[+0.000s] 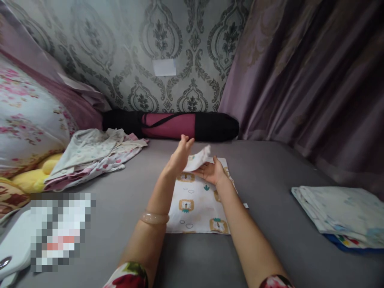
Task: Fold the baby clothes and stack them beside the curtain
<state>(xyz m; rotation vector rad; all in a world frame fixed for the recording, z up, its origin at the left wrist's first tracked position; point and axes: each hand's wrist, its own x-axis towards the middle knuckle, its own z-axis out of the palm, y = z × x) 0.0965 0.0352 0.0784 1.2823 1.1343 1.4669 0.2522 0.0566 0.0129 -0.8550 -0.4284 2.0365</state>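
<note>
A white cloth [198,208] printed with tan animal faces and green leaves lies spread on the grey bed surface. Its far end is lifted in a curled flap [196,161] between my hands. My left hand [180,155] is upright at the flap's left side, fingers stretched out and pointing away; its thumb is hidden. Under the flap, my right hand [212,172] has its palm turned up, fingers extended beneath the fabric and thumb apart. A small white tag [246,205] sticks out at the cloth's right edge.
Rumpled fabrics [99,154] are heaped on the left by a floral pillow [27,116] and a yellow plush item [33,180]. A white object [21,236], partly pixelated, lies near left. Folded cloths [345,212] sit right. A black-and-maroon long bag [169,125] rests against the wall.
</note>
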